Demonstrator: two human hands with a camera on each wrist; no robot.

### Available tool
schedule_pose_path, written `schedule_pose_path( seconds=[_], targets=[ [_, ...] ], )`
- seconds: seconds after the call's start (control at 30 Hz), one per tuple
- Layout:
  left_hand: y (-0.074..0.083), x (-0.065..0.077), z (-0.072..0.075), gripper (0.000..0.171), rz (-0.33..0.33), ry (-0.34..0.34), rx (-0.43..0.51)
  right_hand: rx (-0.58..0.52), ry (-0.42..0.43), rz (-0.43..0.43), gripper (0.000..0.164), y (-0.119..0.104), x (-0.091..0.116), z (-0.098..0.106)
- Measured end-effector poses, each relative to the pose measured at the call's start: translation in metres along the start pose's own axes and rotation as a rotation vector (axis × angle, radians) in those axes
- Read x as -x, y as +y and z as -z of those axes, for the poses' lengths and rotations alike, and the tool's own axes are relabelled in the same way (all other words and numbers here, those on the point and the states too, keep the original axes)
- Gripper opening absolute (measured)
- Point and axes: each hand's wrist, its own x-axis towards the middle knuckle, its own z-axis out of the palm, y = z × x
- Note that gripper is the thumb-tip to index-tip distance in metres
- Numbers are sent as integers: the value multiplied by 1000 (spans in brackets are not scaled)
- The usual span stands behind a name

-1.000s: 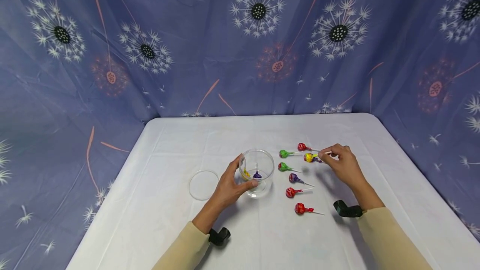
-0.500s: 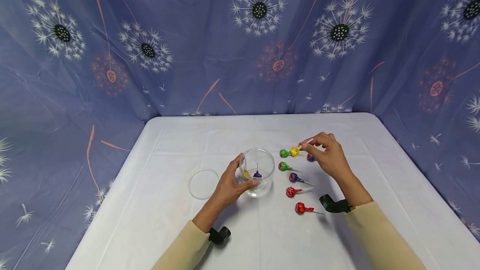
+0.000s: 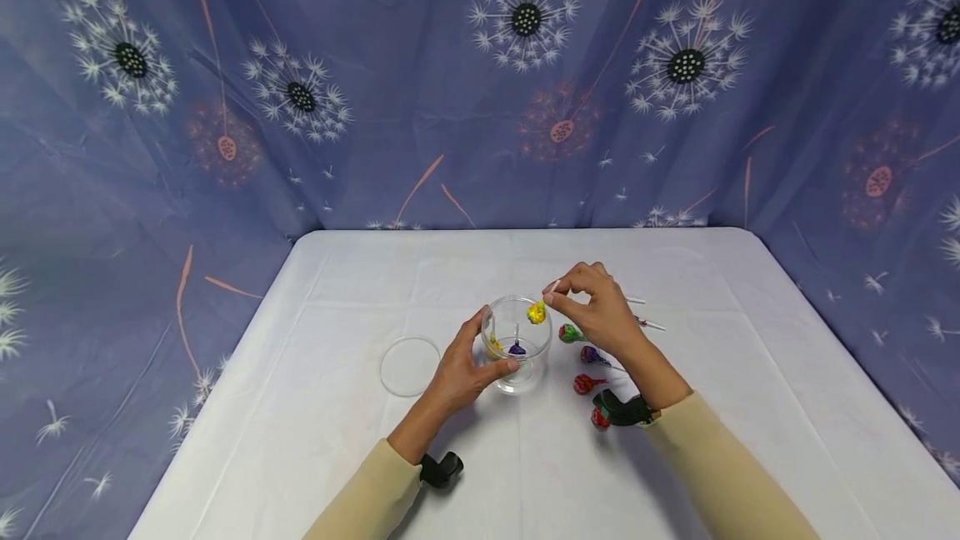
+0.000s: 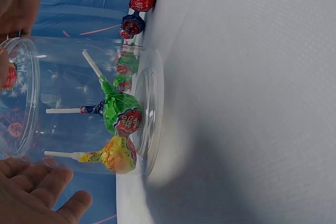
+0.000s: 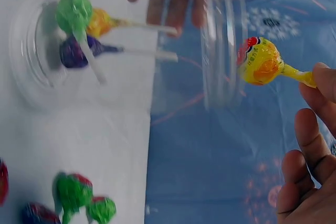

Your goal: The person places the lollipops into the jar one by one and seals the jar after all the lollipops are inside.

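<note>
My left hand [image 3: 463, 363] grips a clear round jar [image 3: 534, 340], thumb toward me, with the jar upright on the table. Inside lie a green lollipop [image 4: 121, 113], a yellow one [image 4: 118, 155] and a purple one [image 5: 74, 52], sticks pointing up. With finger and thumb, my right hand [image 3: 594, 307] pinches another yellow lollipop [image 3: 536, 312] near the wrapper's twist. Its candy end hangs at the jar's right rim, just above the opening. In the right wrist view this lollipop [image 5: 261, 61] appears close outside the rim.
Right of the jar, several lollipops lie on the white table [image 3: 337, 290]: green [image 3: 569, 332], purple [image 3: 591, 355], red [image 3: 585, 384] and another red [image 3: 600, 418], partly under the right wrist's camera. Left of the jar lies a clear round lid [image 3: 410, 367]. A patterned curtain [image 3: 420, 123] stands behind.
My right hand has carried the yellow lollipop left from above the loose lollipops to the jar's rim. The left hand keeps hold of the jar in the same spot.
</note>
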Motion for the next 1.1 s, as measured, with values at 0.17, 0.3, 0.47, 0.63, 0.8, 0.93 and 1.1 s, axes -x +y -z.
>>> schedule_pose_path(
  seconds=[0.17,0.3,0.47,0.63,0.8,0.93,1.1],
  targets=[
    [1,0,0,94,-1,-7,13,36,-40,47,6,-4,-3,-19],
    [1,0,0,94,-3,-15,21,76,-67,65,5,-3,-5,-30],
    [0,0,0,94,-11,-11,14,116,-86,44,6,-2,-8,-38],
    [0,1,1,94,-11,-14,12,200,-115,5,8,-2,-11,-43],
    [-1,1,1,94,-9,-15,11,270,-123,7,10,-2,-12,-47],
    [-1,1,1,94,-8,-13,11,293,-111,35,10,0,-11,-49],
    [-1,1,2,95,-15,-15,7,288,-113,24,8,1,-11,-50]
  ],
)
